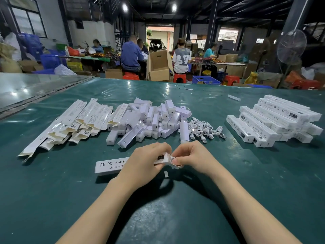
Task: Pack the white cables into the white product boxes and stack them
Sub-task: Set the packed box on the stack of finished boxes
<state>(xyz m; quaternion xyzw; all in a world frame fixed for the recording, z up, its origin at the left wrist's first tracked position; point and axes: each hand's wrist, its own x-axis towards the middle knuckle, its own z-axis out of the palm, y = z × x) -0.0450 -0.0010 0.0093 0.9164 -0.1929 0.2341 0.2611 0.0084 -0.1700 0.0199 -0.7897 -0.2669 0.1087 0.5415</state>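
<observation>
A long white product box [110, 166] printed with CE, FC and RoHS marks lies across the green table [263, 182] in front of me. My left hand [147, 159] grips its right part, fingers curled over it. At the box's right end my right hand [190, 156] pinches the end flap. White coiled cables [204, 129] lie in a heap behind my right hand. Packed white boxes [274, 120] are stacked crosswise at the right.
Flat unfolded box sleeves [73, 122] fan out at the left. A pile of white rectangular units [151, 118] sits in the middle. A small white scrap [166, 174] lies below my hands. People work at tables beyond the far edge.
</observation>
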